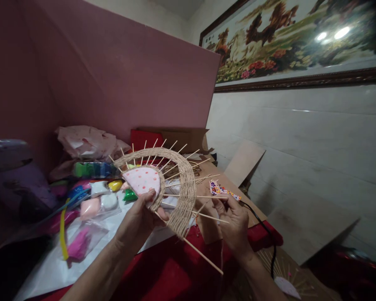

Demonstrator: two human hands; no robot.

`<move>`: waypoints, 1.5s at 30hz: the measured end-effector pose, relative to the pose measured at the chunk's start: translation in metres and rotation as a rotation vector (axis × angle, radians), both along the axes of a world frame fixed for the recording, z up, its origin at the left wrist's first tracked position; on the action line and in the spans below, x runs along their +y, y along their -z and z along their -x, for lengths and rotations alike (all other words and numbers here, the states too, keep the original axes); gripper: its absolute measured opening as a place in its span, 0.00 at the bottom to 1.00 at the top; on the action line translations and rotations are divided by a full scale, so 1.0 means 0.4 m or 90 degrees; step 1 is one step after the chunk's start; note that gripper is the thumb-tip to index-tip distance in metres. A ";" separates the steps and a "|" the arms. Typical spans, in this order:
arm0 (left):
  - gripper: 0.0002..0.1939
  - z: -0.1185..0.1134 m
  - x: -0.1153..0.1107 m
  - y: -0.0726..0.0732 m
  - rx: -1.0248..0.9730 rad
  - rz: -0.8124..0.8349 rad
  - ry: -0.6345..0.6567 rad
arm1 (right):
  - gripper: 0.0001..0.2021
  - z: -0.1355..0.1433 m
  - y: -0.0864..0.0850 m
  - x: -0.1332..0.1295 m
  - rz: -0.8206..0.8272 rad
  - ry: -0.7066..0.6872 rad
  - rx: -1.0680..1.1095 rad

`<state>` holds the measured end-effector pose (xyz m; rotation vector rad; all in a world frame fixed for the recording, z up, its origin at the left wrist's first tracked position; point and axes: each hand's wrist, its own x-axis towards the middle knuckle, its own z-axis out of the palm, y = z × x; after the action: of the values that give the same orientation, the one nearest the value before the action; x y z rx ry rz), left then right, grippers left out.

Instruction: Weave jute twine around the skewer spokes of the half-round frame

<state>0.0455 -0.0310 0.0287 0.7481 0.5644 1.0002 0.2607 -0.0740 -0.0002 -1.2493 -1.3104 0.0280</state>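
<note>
A half-round woven piece point(186, 184) of brown twine on thin wooden sticks is held up over the table. At its centre is a pink dotted half-disc point(142, 180) edged with twine. My left hand point(144, 215) grips the piece at this centre, thumb on the dotted face. On the right, my right hand point(232, 215) has its fingers closed around the outer ends of sticks that stick out past the woven band. The longest stick point(203, 256) points down to the right, and a thin strand hangs near it.
Bags of coloured clay point(90, 207) lie on a white sheet point(47, 267) at the left. A patterned glue gun point(222, 190) with a black cord rests on the board behind my right hand. Another stick fan point(286, 286) is low at the right. A framed picture hangs above.
</note>
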 end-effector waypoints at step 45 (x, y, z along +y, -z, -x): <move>0.31 0.006 -0.006 0.004 0.130 -0.014 0.138 | 0.10 -0.032 0.000 0.028 0.101 -0.128 0.155</move>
<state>0.0432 -0.0334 0.0270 0.9174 0.6346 0.7350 0.2733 -0.0628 -0.0001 -1.2009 -1.2333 0.4211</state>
